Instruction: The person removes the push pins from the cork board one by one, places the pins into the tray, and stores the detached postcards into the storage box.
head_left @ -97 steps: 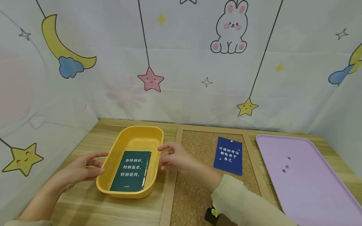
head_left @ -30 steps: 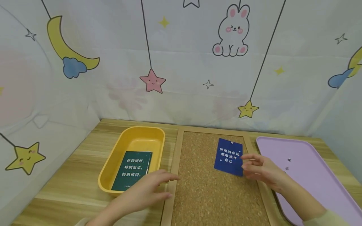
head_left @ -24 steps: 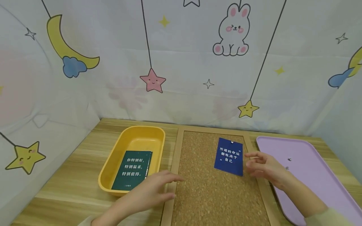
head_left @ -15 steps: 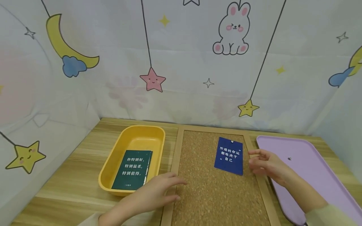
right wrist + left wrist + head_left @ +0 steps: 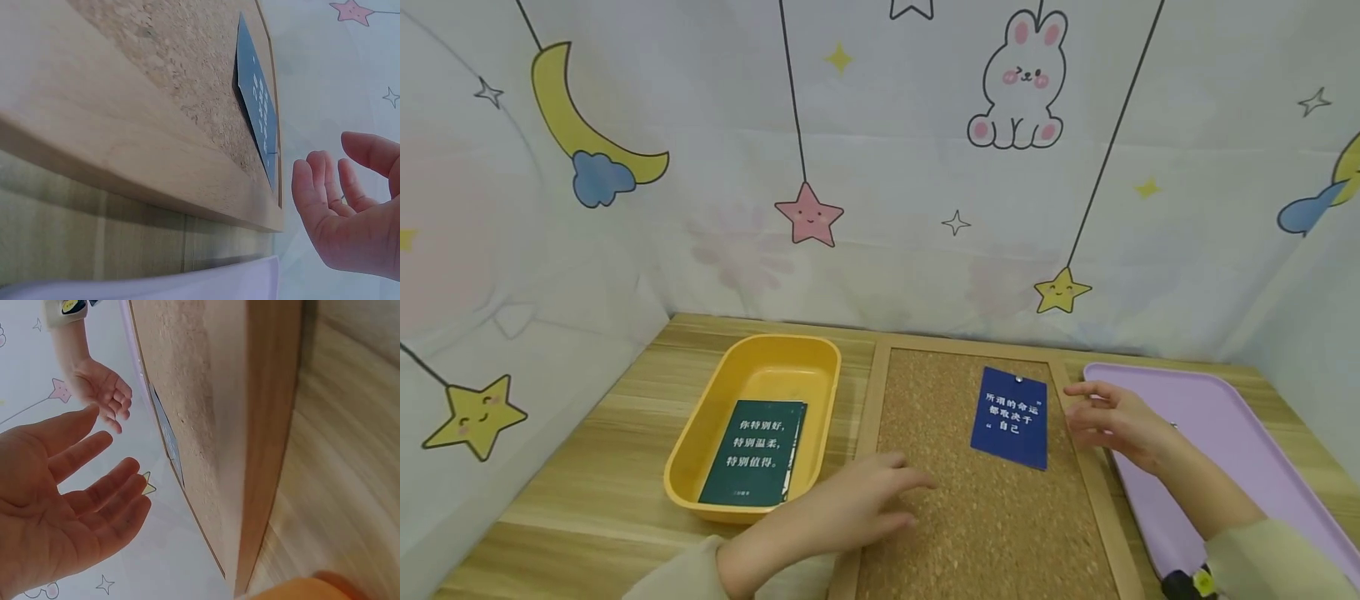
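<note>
My left hand (image 5: pixel 857 504) hovers over the left frame strip of the cork board (image 5: pixel 940 500), fingers loosely bent and holding nothing. In the left wrist view its palm (image 5: pixel 56 506) faces up with the fingers apart from the board. My right hand (image 5: pixel 1123 425) is above the board's right frame edge, beside the purple tray, also holding nothing; its relaxed fingers (image 5: pixel 306 181) show in the right wrist view. A dark blue card (image 5: pixel 1011 429) with white writing is fixed to the board by a silver pushpin (image 5: pixel 1018 379) at its top, its lower part lifting slightly.
Left of the board stands a yellow bin (image 5: pixel 677 475) with dark green cards (image 5: pixel 752 458) in it. The purple tray (image 5: pixel 1240 467) lies to the right, bearing a small silver pin (image 5: pixel 1175 426); my right arm covers part of it. A printed curtain (image 5: pixel 887 167) hangs behind.
Both hands were at the yellow bin earlier, then moved right to the board. Over the last second my left hand has shifted further right and my right hand slightly right, away from the blue card.
</note>
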Tool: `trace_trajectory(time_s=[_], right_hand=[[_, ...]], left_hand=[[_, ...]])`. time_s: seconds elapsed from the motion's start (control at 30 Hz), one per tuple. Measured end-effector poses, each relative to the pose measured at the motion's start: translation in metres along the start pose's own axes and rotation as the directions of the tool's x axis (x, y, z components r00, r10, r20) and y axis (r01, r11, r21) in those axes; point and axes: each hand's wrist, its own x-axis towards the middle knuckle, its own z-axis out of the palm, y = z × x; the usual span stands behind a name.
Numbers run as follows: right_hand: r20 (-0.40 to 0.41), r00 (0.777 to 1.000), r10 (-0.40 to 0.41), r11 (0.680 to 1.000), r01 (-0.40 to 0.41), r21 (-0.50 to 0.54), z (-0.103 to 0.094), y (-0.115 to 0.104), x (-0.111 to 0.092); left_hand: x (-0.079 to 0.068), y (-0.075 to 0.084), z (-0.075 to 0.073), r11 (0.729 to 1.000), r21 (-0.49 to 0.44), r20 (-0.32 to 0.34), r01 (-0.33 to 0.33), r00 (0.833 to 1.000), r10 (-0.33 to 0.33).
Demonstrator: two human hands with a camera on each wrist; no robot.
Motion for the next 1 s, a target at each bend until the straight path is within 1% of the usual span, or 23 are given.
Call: trace_trajectory(time_s=[0.2, 0.33, 0.57, 0.77, 1.0], right_hand=[[-0.014, 1.0, 0.013, 1.0, -0.013, -0.013, 0.0, -0.002, 0.008], [-0.023, 1.0, 0.021, 1.0, -0.021, -0.012, -0.001, -0.003, 0.013], [-0.052, 0.998, 0.042, 0.998, -0.044, -0.034, 0.003, -0.003, 0.022], [-0.057, 0.997, 0.057, 0.997, -0.059, -0.044, 0.01, -0.006, 0.032], [-0.082, 0.993, 0.085, 0.996, -0.088, -0.032, 0.018, -0.008, 0.041]], left_hand=[[0.011, 0.006, 0.003, 0.997, 0.073, -0.025, -0.023, 0.999, 0.025], [0.022, 0.008, 0.005, 0.995, 0.099, -0.029, -0.026, 0.999, 0.029], [0.044, 0.009, 0.006, 0.999, 0.051, -0.031, -0.012, 0.999, 0.014], [0.06, 0.002, 0.009, 0.997, 0.072, -0.048, 0.01, 0.999, -0.006], [0.077, 0.002, 0.013, 0.996, 0.081, -0.001, 0.044, 0.999, -0.044]])
